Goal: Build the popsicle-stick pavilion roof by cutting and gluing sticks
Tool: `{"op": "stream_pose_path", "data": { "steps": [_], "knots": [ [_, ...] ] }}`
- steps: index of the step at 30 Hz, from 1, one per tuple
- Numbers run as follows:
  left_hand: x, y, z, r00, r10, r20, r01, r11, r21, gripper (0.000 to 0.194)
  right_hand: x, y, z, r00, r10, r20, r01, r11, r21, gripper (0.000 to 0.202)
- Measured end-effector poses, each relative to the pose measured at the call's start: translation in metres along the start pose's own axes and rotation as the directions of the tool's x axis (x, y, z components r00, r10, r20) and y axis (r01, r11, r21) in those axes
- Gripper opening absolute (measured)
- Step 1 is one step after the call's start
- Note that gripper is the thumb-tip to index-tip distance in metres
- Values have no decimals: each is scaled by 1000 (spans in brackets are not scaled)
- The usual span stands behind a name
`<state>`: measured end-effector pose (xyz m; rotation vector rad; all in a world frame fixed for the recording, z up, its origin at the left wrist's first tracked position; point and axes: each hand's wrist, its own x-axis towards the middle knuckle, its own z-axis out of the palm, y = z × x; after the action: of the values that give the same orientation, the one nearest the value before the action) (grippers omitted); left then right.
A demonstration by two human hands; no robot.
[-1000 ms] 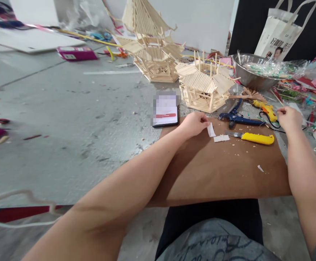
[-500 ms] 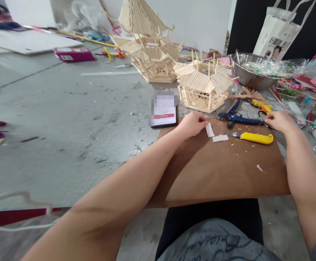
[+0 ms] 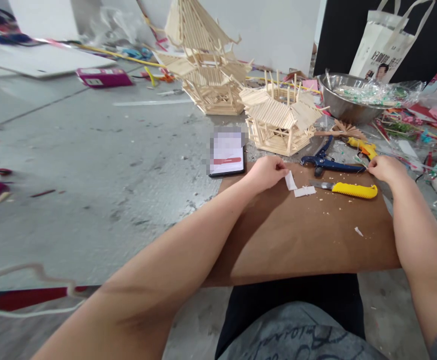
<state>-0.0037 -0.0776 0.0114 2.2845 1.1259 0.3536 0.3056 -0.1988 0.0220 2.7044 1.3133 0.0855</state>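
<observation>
Pinching a white paper-like strip (image 3: 290,181), left hand (image 3: 268,172) stays; right hand (image 3: 385,168), fingers curled, grip unclear, has come leftward, bringing blue long-handled tool (image 3: 336,164) within reach.

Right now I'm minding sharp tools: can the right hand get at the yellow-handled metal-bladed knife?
Probably yes: the right hand is near the knife, which lies uncovered on the flat brown board, nothing visibly blocking.

The strip (image 3: 290,181) you pinch looks like matt paper, your board (image 3: 308,240) smooth and matt. Before you, the smaller stick pavilion (image 3: 278,111) is ribbed bare wood, the knife handle (image 3: 355,190) ridged plastic, the bowl (image 3: 348,108) glossy metal
</observation>
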Motion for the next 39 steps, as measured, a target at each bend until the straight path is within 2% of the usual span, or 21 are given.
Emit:
{"op": "stream_pose_path", "data": {
  "steps": [2,4,6,8,10,13,15,18,27,31,34,39],
  "knots": [
    [0,1,-1,1000,10,8,-10,1000,24,16,-3,-2,-2,999,2,-53,-2,1000,14,22],
    [1,1,-1,1000,20,14,-21,998,60,16,-7,-6,-5,991,-60,-122,66,997,45,29],
    [1,2,-2,999,31,14,-32,995,95,16,-10,-12,-8,966,-212,-151,224,972,66,33],
    [0,3,-2,999,40,12,-41,992,118,16,-12,-19,-8,920,-370,-131,381,922,73,32],
    [0,3,-2,999,44,13,-45,990,131,17,-12,-24,-4,885,-456,-95,463,884,71,29],
    [0,3,-1,999,51,12,-52,989,139,17,-9,-27,3,886,-456,-83,462,885,59,30],
    [-1,3,-1,998,56,10,-57,988,143,17,-6,-23,5,893,-434,-119,441,896,46,29],
    [-1,3,-1,998,58,10,-59,986,155,17,-2,-13,5,900,-405,-163,417,908,47,30],
    [-2,3,0,997,75,3,-74,986,149,17,10,19,4,909,-385,-159,410,894,183,28],
    [-3,5,-2,998,68,8,-68,987,144,17,8,22,1,930,-361,-71,367,898,244,23],
    [-2,5,-2,998,68,10,-68,987,142,16,4,20,-3,921,-389,24,368,887,281,19],
    [-1,2,0,997,70,7,-71,988,140,17,1,15,-6,905,-423,42,390,867,311,19]
  ]
}}
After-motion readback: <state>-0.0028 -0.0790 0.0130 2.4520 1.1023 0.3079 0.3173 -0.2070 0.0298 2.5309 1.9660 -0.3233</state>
